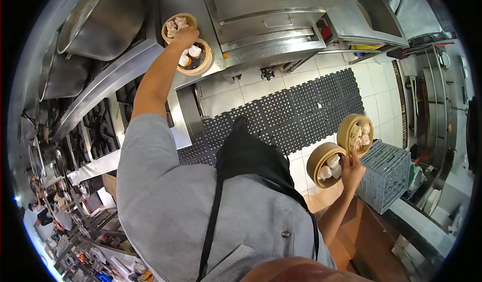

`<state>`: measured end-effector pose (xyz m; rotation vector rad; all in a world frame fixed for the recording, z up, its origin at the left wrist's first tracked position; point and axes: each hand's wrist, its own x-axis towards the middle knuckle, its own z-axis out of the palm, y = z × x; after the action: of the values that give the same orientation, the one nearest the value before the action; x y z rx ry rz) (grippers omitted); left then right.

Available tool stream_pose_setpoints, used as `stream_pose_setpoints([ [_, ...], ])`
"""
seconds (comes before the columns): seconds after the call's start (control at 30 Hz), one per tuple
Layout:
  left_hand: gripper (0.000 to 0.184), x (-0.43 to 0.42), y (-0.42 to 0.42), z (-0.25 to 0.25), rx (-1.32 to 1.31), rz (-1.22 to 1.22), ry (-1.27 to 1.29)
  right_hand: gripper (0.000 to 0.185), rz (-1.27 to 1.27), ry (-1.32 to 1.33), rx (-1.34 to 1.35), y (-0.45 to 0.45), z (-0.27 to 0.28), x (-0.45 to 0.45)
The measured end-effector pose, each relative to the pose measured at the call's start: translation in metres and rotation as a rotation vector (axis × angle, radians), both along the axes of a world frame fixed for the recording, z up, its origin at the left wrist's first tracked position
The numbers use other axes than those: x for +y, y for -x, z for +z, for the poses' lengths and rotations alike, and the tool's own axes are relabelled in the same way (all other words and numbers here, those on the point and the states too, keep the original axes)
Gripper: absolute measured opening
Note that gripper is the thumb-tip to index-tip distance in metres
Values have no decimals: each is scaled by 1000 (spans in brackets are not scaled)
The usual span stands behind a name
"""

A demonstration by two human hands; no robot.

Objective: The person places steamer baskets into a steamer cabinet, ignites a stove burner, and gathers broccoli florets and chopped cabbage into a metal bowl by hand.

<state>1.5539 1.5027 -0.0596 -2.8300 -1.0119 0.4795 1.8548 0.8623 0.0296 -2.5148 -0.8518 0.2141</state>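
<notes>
1. The left hand (187, 32) reached to eleven o'clock, over the join between the counter dumpling basket (165, 29) and counter bun basket (205, 67), both on the steel counter (205, 23). Its underside was hidden, so I could not tell how tightly it gripped.
2. At four o'clock, the right hand (353, 173) was pinched narrow, holding the raised dumpling basket (342, 133) and raised bun basket (312, 165) at their neighbouring rims.
3. Good handling seemed to call for level baskets, rims tight together and fingers off the food.
</notes>
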Motion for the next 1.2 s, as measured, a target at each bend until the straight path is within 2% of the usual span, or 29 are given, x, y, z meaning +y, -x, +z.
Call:
stream_pose_setpoints([
  [0.07,22,16,-8,0,83,26,-56,39,6,5,-4,-16,12,23],
  [0.2,22,22,-13,-2,165,44,-6,39,39,10,-17,-48,-6,43],
  [0.3,21,38,0,-18,-83,125,42,41,101,10,-13,-77,-12,61],
  [0.37,19,22,10,-9,-349,201,5,40,160,45,-49,-100,-17,66],
  [0.43,21,-25,-6,32,-293,277,-9,39,201,43,-43,-124,-21,74],
  [0.5,23,-97,-40,53,-607,545,278,37,235,31,2,-150,-24,82],
  [0.53,26,-126,-60,41,-956,416,402,37,249,18,-2,-166,-24,87],
  [0.57,32,-167,-100,64,-1275,567,774,36,316,38,-20,-181,-22,92],
  [0.63,43,-206,-170,93,-1607,500,940,34,445,15,-78,-211,-17,94],
  [0.7,51,-217,-231,122,-2042,391,1258,34,518,-4,-104,-239,-3,99],
  [0.73,51,-219,-255,127,-2057,388,1239,34,572,-5,-112,-252,4,99],
  [0.8,41,-214,-293,138,-2442,449,1624,34,621,-24,-150,-284,13,102],
  [0.83,41,-214,-302,139,-2453,436,1612,35,685,-30,-161,-297,22,102],
  [0.9,20,-211,-318,140,-2505,738,1536,35,793,-31,-180,-313,54,106],
  [1.03,19,-192,-323,116,-2474,758,1437,33,904,-44,-141,-333,112,111],
  [1.07,19,-200,-326,111,-2483,743,1438,34,945,-65,-132,-334,128,114],
  [1.13,22,-221,-324,102,-2490,761,1261,36,980,-93,-176,-338,151,123],
  [1.2,17,-266,-319,98,-2527,699,1202,38,1045,-100,-149,-337,177,134],
])
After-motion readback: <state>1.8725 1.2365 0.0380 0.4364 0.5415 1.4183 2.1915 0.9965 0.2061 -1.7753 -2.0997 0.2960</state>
